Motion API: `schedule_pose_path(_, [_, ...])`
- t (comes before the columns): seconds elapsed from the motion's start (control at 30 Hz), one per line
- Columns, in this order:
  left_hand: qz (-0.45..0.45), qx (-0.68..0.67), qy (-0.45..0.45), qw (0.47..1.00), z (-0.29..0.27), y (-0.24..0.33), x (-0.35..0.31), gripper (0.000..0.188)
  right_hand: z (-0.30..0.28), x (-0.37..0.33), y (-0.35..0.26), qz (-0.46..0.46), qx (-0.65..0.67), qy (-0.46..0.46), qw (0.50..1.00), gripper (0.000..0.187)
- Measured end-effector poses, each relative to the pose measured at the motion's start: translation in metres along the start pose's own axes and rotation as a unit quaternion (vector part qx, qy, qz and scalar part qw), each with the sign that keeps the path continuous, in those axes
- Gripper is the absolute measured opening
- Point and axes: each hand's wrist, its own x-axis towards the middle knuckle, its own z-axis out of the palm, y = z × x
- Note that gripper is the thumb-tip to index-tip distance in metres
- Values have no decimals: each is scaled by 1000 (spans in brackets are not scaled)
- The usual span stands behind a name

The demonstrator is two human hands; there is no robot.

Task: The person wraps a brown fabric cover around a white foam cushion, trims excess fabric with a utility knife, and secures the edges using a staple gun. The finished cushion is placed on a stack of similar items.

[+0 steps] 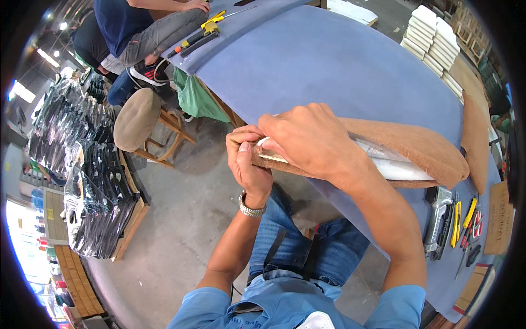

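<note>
A long brown leather-like cover (pixel 411 143) lies across the near edge of the blue-covered table, its left end out past the edge. Between its layers shows a white padded insert (pixel 402 169), partly under clear plastic. My left hand (pixel 247 162) is closed on the left end of the cover, thumb on top and fingers curled round it. Just beside it, my right hand (pixel 312 140) is closed over the same end, knuckles up. A thin pale strip shows along the cover's edge below my right hand; the right fingertips are mostly hidden.
On the blue table (pixel 329 66) at right lie a staple gun (pixel 437 219), yellow cutters (pixel 456 225) and pliers (pixel 478 223). White panels (pixel 430 41) are stacked behind. A round stool (pixel 137 120) and plastic-wrapped stacks (pixel 98 197) stand left. A person (pixel 123 27) sits far left, near a yellow tool (pixel 211 24).
</note>
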Motion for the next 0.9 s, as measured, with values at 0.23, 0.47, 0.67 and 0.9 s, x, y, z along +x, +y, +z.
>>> schedule_pose_path(0.23, [-16,35,-36,999,-5,6,-2,47,5,-7,-2,7,59,-11,998,20])
schedule_pose_path(0.47, [-25,49,-55,997,-2,9,4,55,-10,-12,-1,-1,96,6,995,18])
schedule_pose_path(0.67, [-48,63,-58,995,-1,1,12,54,4,-1,9,10,-54,40,998,17])
schedule_pose_path(0.9, [-58,81,-58,993,2,9,16,64,7,-4,5,-21,-90,97,991,21])
